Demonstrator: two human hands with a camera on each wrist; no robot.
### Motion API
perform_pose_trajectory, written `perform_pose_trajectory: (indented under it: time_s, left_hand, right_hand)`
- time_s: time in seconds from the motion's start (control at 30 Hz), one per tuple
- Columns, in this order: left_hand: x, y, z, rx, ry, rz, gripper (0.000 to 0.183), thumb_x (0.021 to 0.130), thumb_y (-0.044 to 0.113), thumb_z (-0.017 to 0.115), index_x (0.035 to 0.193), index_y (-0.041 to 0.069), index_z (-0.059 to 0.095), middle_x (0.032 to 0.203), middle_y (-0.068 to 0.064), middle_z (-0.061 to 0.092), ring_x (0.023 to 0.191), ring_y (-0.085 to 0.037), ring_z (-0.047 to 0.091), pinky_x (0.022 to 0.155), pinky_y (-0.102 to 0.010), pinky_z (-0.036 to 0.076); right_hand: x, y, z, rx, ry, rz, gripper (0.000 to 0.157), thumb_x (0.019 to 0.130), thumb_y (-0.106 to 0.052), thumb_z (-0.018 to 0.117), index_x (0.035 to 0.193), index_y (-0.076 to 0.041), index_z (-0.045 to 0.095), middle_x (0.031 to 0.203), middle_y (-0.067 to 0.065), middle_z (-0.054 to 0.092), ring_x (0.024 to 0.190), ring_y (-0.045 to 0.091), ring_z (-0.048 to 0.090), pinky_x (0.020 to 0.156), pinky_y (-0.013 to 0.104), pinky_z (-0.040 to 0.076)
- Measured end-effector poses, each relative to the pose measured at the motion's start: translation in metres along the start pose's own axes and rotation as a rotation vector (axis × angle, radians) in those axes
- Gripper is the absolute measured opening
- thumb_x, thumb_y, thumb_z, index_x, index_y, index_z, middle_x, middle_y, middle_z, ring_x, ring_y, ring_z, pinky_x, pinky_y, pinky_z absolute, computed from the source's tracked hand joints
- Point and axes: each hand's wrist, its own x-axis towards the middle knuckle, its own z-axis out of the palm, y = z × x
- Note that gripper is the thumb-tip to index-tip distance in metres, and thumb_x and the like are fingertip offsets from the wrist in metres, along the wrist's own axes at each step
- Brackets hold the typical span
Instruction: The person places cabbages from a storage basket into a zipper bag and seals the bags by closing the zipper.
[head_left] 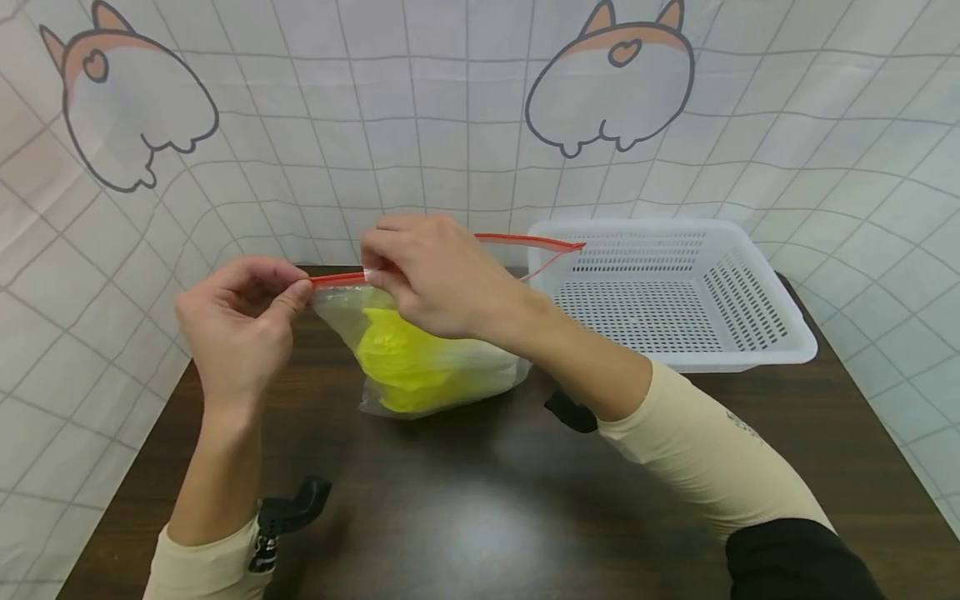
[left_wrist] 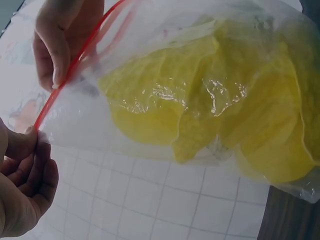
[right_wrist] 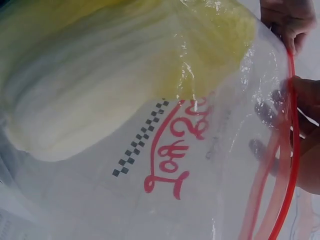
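A clear zip bag [head_left: 341, 312] with a red zip strip [head_left: 528, 240] holds what looks like a napa cabbage [head_left: 408, 358]. Its leafy yellow end [left_wrist: 200, 100] lies toward the left, the white stem end [right_wrist: 75, 110] toward the right. My left hand [head_left: 240, 321] pinches the bag's top left corner at the strip. Close beside it, my right hand [head_left: 442, 271] pinches the same strip between thumb and fingers. Right of this hand the strip's two red edges stand apart. Red lettering [right_wrist: 172, 150] is printed on the bag's side.
A white perforated plastic basket [head_left: 795, 342] stands at the back right of the dark wooden table [head_left: 465, 517], and the bag's right end overlaps it in the head view. Behind the table hangs a white gridded curtain [head_left: 375, 108] with animal drawings.
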Motion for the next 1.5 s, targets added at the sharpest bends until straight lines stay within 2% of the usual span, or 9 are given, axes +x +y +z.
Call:
perform_pose_trajectory:
  time_s: [0.1,0.2,0.4,0.5,0.6,0.87,1.03,1.33,1.5]
  left_hand:
    - [0.0,0.0,0.001,0.016,0.003,0.022,0.006,0.084,-0.011,0.077,0.081,-0.009,0.073,0.072,0.006,0.068,0.061,-0.009,0.061,0.062,-0.017,0.053]
    - [0.001,-0.002,0.002,-0.04,-0.022,0.034,0.005,0.085,-0.013,0.076,0.084,-0.012,0.071,0.074,0.005,0.068,0.063,-0.01,0.062,0.064,-0.017,0.054]
    - [0.004,-0.007,0.0,-0.211,-0.222,0.074,0.019,0.086,-0.01,0.075,0.104,-0.012,0.071,0.088,-0.002,0.073,0.077,-0.015,0.066,0.07,-0.018,0.055]
    - [0.005,-0.008,0.002,-0.207,-0.303,0.081,0.017,0.084,-0.008,0.079,0.101,-0.008,0.076,0.088,-0.001,0.074,0.079,-0.015,0.066,0.071,-0.019,0.054]
    - [0.004,-0.009,0.006,-0.18,-0.344,0.094,0.01,0.084,-0.008,0.08,0.093,-0.005,0.079,0.085,0.001,0.074,0.078,-0.015,0.066,0.071,-0.019,0.055]
    - [0.003,-0.009,0.01,-0.076,-0.338,0.168,0.007,0.085,-0.006,0.081,0.089,0.0,0.081,0.08,0.008,0.072,0.072,-0.011,0.063,0.062,-0.018,0.049]
    - [0.004,-0.007,0.008,-0.054,-0.329,0.186,0.002,0.086,-0.003,0.081,0.087,-0.003,0.079,0.078,0.008,0.072,0.07,-0.01,0.061,0.062,-0.019,0.048]
    - [0.006,-0.008,0.007,-0.07,-0.299,0.168,0.009,0.083,-0.01,0.081,0.083,-0.001,0.08,0.075,0.009,0.071,0.065,-0.008,0.059,0.055,-0.018,0.043]
    - [0.007,-0.008,0.005,-0.078,-0.31,0.133,0.002,0.085,-0.007,0.08,0.086,-0.006,0.078,0.076,0.008,0.072,0.066,-0.008,0.061,0.06,-0.016,0.047]
  right_hand:
    - [-0.001,0.002,-0.001,0.011,-0.001,-0.002,0.013,0.104,-0.017,0.059,0.095,-0.012,0.066,0.088,-0.002,0.06,0.079,0.013,0.056,0.075,0.026,0.046]
    - [-0.001,0.003,-0.001,0.057,0.002,0.007,0.012,0.104,-0.017,0.06,0.096,-0.012,0.067,0.088,-0.002,0.061,0.079,0.013,0.056,0.076,0.025,0.047]
    - [-0.002,0.008,-0.001,0.184,0.014,0.003,0.009,0.104,-0.015,0.064,0.099,-0.01,0.07,0.088,-0.001,0.064,0.08,0.012,0.056,0.077,0.024,0.048]
    - [-0.001,0.009,0.0,0.201,0.015,-0.012,0.008,0.103,-0.016,0.066,0.099,-0.011,0.072,0.086,-0.001,0.065,0.08,0.012,0.056,0.076,0.025,0.048]
    - [-0.001,0.01,0.002,0.21,0.021,-0.022,0.007,0.102,-0.016,0.068,0.098,-0.013,0.073,0.085,-0.003,0.065,0.08,0.012,0.055,0.074,0.025,0.047]
    - [-0.001,0.016,0.007,0.28,0.037,-0.013,0.01,0.1,-0.018,0.071,0.093,-0.012,0.072,0.067,-0.001,0.055,0.062,0.012,0.048,0.062,0.024,0.041]
    - [-0.002,0.02,0.008,0.34,0.036,-0.041,0.012,0.098,-0.012,0.07,0.087,-0.009,0.07,0.07,-0.002,0.061,0.061,0.012,0.049,0.06,0.024,0.042]
    - [-0.001,0.023,0.01,0.329,0.078,-0.124,0.013,0.098,-0.007,0.067,0.085,-0.006,0.071,0.068,-0.001,0.06,0.06,0.009,0.047,0.06,0.023,0.041]
    - [0.0,0.025,0.006,0.327,0.04,-0.102,0.012,0.1,-0.005,0.065,0.091,-0.005,0.074,0.077,0.002,0.066,0.065,0.012,0.052,0.064,0.024,0.046]
